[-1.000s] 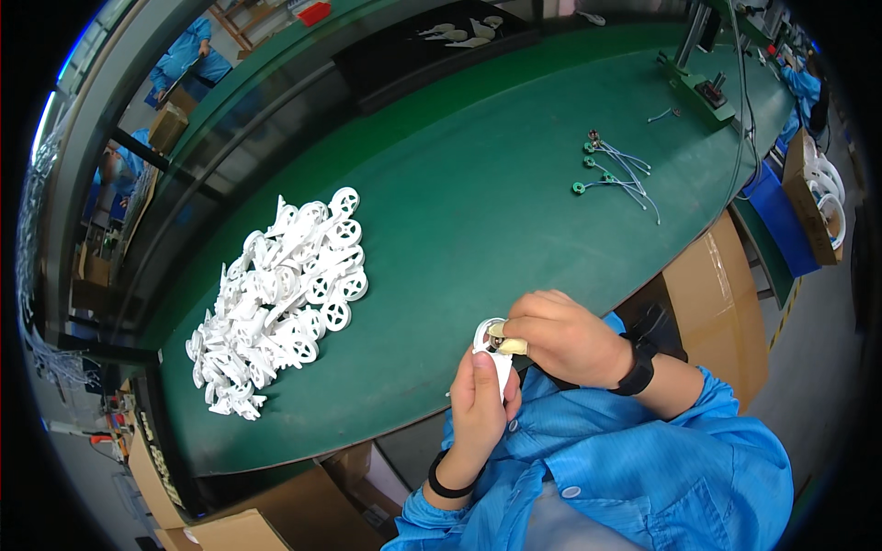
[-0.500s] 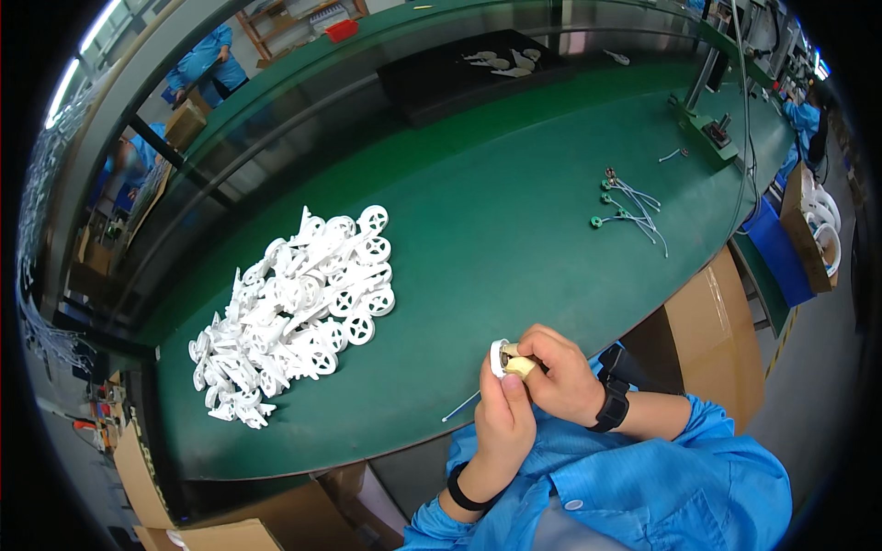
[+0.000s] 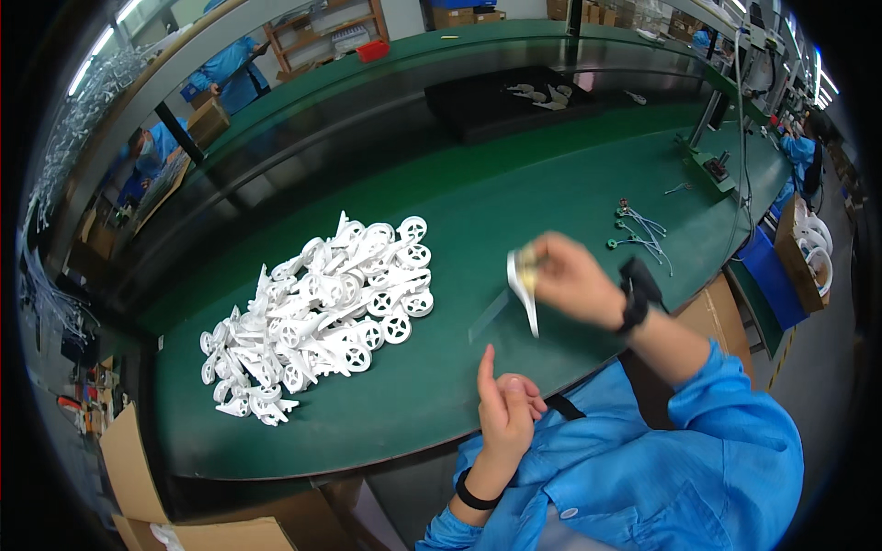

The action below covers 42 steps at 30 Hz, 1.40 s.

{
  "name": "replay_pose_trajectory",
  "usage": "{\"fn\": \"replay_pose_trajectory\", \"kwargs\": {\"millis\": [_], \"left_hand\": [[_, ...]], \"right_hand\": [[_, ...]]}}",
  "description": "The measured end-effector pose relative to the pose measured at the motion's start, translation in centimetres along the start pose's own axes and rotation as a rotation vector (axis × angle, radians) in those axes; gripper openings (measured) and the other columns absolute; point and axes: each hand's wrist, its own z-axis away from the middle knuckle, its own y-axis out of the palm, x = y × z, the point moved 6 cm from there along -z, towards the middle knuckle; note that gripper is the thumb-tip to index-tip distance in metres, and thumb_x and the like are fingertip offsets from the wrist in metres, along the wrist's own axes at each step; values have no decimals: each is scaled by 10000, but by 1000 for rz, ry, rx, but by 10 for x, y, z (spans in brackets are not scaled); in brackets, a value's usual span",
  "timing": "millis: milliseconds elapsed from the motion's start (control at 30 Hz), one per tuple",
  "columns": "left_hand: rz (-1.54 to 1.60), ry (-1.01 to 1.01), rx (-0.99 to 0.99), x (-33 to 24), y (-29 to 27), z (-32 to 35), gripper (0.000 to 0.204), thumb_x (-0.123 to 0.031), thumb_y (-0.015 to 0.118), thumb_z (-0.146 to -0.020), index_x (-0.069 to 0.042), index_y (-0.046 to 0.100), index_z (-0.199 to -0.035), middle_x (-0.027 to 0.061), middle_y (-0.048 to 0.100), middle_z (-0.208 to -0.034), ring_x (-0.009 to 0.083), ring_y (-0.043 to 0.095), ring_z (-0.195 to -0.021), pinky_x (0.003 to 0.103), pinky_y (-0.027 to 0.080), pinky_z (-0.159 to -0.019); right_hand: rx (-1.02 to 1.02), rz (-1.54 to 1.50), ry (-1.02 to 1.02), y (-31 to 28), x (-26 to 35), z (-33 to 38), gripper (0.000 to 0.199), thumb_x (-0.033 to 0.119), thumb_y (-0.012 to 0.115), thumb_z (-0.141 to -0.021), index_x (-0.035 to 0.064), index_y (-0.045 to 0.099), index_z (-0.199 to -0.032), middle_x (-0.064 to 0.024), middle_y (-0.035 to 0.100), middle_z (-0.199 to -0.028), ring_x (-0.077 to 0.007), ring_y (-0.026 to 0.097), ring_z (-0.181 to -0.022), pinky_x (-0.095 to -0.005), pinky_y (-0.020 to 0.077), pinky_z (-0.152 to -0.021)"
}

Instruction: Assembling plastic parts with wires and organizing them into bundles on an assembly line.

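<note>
Fig.: R hand point(image 3: 574, 285) pinches a white plastic part point(image 3: 522, 286) w/ a small yellowish piece at its top, lifted above the green bench point(image 3: 514, 184) approx. midway between the pile of white parts point(image 3: 317, 317) and the wire leads point(image 3: 638, 230); L hand point(image 3: 503, 404) is empty, fingers loosely curled, one raised, near the bench's front edge. To do the step well, the person likely needs a firm pinch near the part's head and a slow swing, so the tapered end doesn't catch. Vs. 0.5 s earlier: both hands met on the part close to the body; now L has let go and R has carried it up and outward.
</note>
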Motion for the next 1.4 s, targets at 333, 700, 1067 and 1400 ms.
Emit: {"fn": "replay_pose_trajectory", "kwargs": {"millis": [333,700,1067,1400], "left_hand": [[53,21,19,4,2,-2,328,-92,406,-981,69,358,-1263,79,551,-769,108,560,-584,207,469,-509],[9,-189,99,-1,7,-11,124,-90,477,-963,28,508,-945,61,537,-603,103,526,-479,210,416,-432],[-500,-136,-109,-38,-46,-31,140,-133,516,-954,4,543,-950,22,545,-650,63,514,-561,186,404,-498],[-926,-21,-119,-70,-94,-89,136,-89,560,-913,15,559,-1000,16,529,-707,80,497,-624,217,413,-553]], "right_hand": [[-287,54,172,-92,-20,-38,322,114,572,-907,-4,483,-1194,-80,598,-1034,-167,628,-918,-266,510,-773],[-728,214,143,-253,-16,114,90,108,564,-894,27,596,-918,24,545,-741,-50,476,-650,-218,400,-585],[-117,1140,-185,-170,0,62,225,0,564,-781,44,616,-995,-94,548,-957,-290,522,-912,-380,456,-786],[-181,882,-188,-167,13,71,306,-36,568,-800,-16,554,-1105,-136,532,-885,-288,554,-795,-349,463,-716]]}}
